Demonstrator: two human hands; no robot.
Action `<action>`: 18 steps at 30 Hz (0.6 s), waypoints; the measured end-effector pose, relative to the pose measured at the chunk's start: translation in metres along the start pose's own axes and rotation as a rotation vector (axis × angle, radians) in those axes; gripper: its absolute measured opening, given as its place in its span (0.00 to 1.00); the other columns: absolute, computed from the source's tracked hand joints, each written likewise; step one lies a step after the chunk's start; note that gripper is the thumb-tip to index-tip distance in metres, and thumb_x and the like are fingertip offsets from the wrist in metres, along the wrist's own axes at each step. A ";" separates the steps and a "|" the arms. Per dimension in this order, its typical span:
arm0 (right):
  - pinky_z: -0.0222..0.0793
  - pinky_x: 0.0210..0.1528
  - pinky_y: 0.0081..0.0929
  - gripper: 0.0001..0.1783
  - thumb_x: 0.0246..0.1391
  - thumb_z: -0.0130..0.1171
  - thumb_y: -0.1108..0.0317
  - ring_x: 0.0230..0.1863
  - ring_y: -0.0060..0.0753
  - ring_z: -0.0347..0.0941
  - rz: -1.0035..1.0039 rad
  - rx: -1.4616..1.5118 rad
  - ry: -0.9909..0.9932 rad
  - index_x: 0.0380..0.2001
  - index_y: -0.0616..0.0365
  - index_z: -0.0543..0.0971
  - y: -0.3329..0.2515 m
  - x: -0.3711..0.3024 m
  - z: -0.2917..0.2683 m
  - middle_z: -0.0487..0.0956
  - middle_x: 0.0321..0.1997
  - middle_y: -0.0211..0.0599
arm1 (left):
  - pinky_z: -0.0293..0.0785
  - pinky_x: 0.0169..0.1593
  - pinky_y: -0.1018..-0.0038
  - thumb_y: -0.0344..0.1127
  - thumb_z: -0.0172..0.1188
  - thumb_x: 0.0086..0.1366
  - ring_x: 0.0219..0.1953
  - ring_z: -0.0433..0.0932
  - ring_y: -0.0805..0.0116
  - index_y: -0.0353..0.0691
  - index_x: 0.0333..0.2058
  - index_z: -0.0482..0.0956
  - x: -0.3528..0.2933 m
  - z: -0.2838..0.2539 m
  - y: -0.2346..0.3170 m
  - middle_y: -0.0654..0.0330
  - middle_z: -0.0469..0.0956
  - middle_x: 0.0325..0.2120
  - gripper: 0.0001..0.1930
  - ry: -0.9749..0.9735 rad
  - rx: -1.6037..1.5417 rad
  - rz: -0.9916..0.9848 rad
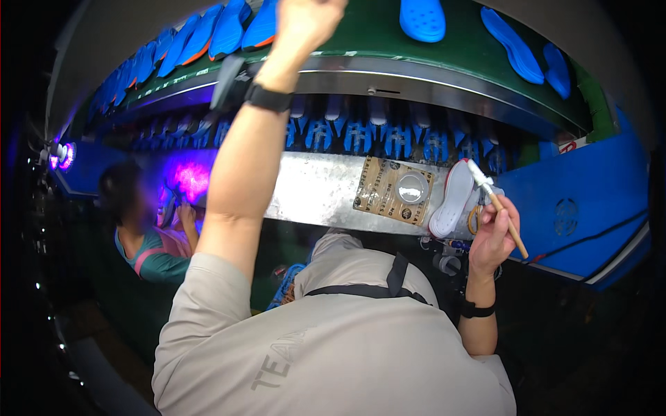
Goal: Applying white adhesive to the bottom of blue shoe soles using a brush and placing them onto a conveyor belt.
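Observation:
My right hand (497,236) grips a brush (512,225) by its slim wooden handle. The white tip points up and left, close to a white shoe sole (452,200) with a red edge that lies on the metal bench. Far forward, my left hand (309,24) reaches over a green conveyor belt (361,31). It is blurred and partly cut off by the upper edge, so its fingers do not show clearly. Beside it lies a blue sole (262,26) with an orange edge. A blue perforated sole (422,19) lies farther right on the belt.
A clear round dish (412,188) stands on brown printed paper (378,182) on the metal bench (309,187). Under the belt hangs a row of blue clamp-like parts (358,136). Several blue soles line the belt's left. Another person (156,232) sits at left near purple light.

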State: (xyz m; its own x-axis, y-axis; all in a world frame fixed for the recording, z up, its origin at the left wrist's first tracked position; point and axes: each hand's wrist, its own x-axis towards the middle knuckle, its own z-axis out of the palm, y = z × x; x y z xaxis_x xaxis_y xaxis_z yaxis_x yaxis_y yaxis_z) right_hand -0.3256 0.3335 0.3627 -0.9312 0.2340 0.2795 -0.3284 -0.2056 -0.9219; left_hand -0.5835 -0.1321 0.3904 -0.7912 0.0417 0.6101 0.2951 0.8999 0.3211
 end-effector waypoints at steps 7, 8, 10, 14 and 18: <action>0.67 0.40 0.18 0.14 0.67 0.53 0.70 0.34 0.19 0.69 0.124 -0.171 -0.022 0.49 0.68 0.77 0.026 -0.019 -0.025 0.79 0.38 0.36 | 0.76 0.48 0.54 0.28 0.59 0.58 0.42 0.79 0.44 0.36 0.44 0.82 -0.039 -0.077 -0.008 0.46 0.79 0.39 0.14 -0.221 0.519 0.069; 0.68 0.40 0.19 0.13 0.67 0.53 0.70 0.35 0.19 0.71 0.144 -0.272 -0.055 0.49 0.67 0.78 0.028 -0.019 -0.022 0.79 0.38 0.36 | 0.76 0.46 0.55 0.27 0.59 0.58 0.41 0.79 0.45 0.36 0.43 0.82 -0.044 -0.082 -0.007 0.46 0.79 0.38 0.13 -0.213 0.495 0.114; 0.71 0.41 0.20 0.12 0.66 0.55 0.70 0.39 0.20 0.75 0.224 -0.409 -0.128 0.49 0.63 0.79 0.036 -0.015 -0.024 0.81 0.40 0.34 | 0.76 0.43 0.58 0.27 0.60 0.58 0.39 0.80 0.48 0.35 0.41 0.83 -0.054 -0.093 0.009 0.48 0.79 0.35 0.12 -0.210 0.371 0.158; 0.71 0.40 0.21 0.11 0.64 0.57 0.71 0.38 0.21 0.76 0.276 -0.499 -0.204 0.46 0.64 0.81 0.083 -0.004 -0.027 0.82 0.36 0.34 | 0.77 0.40 0.66 0.36 0.62 0.64 0.33 0.83 0.55 0.35 0.40 0.85 -0.075 -0.126 0.061 0.46 0.83 0.32 0.11 -0.043 0.106 -0.248; 0.72 0.34 0.24 0.08 0.59 0.60 0.71 0.30 0.25 0.78 0.227 -0.669 -0.380 0.38 0.65 0.82 0.123 0.005 -0.024 0.82 0.29 0.38 | 0.77 0.34 0.69 0.41 0.64 0.64 0.29 0.83 0.63 0.33 0.42 0.85 -0.102 -0.121 0.050 0.47 0.84 0.30 0.16 -0.115 0.382 -0.460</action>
State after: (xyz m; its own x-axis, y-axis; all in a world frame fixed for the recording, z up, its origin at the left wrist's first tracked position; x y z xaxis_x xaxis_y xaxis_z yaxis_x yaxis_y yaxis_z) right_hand -0.3672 0.3321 0.2441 -0.9936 -0.1098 0.0273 -0.0725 0.4325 -0.8987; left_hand -0.4227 -0.1437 0.4322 -0.8508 -0.3612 0.3816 -0.2871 0.9278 0.2381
